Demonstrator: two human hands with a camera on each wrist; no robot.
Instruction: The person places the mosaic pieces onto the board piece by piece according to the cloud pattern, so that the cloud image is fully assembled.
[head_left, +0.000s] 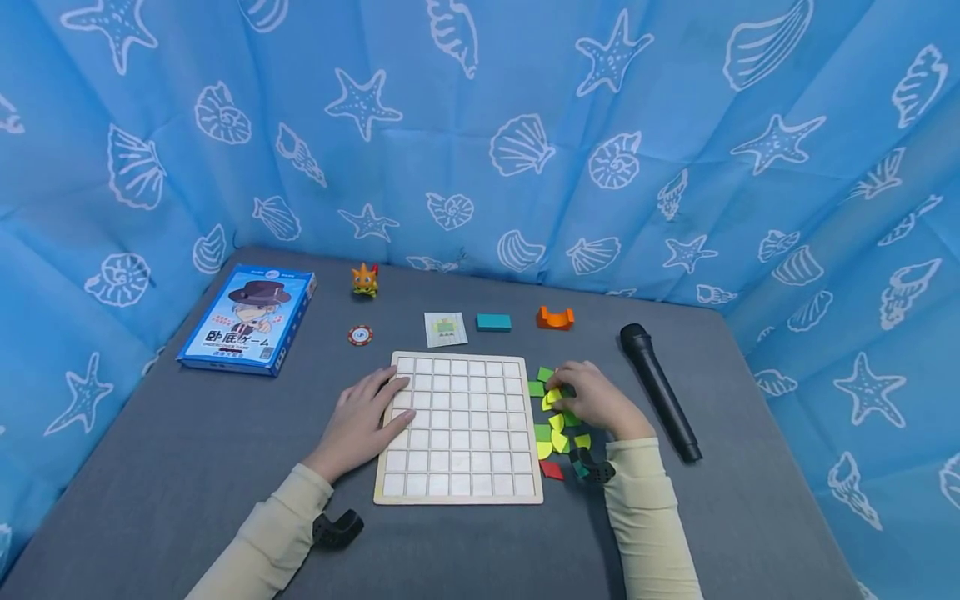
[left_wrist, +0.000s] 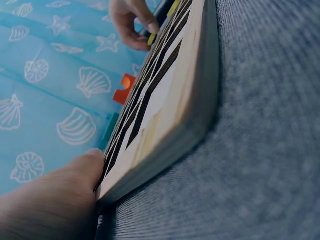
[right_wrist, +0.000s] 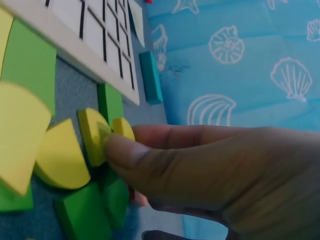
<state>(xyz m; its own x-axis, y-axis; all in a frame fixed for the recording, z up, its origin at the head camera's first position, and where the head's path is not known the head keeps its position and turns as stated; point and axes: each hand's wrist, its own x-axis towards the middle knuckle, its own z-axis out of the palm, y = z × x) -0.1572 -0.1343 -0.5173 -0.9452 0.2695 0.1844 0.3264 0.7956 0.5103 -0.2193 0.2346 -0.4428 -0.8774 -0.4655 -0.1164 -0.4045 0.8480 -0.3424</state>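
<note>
A pale wooden grid board (head_left: 459,427) with white squares lies flat on the table. My left hand (head_left: 362,423) rests along its left side, fingers spread over the edge. At the board's right side, my right hand (head_left: 597,402) reaches down into a loose pile of pieces. Its thumb and fingers pinch a small yellow quarter-round block (right_wrist: 124,129), close beside another yellow quarter-round block (right_wrist: 92,135). Green square blocks (head_left: 536,388) and more yellow rounded ones (head_left: 544,450) lie around that hand, with a red block (head_left: 552,470) at the pile's near end.
A black microphone (head_left: 660,392) lies right of my right hand. Behind the board are a paper packet (head_left: 446,328), a teal block (head_left: 493,322) and an orange bracket-shaped piece (head_left: 555,318). Farther left are a poker chip (head_left: 360,335), a small figurine (head_left: 365,281) and a blue game box (head_left: 249,320).
</note>
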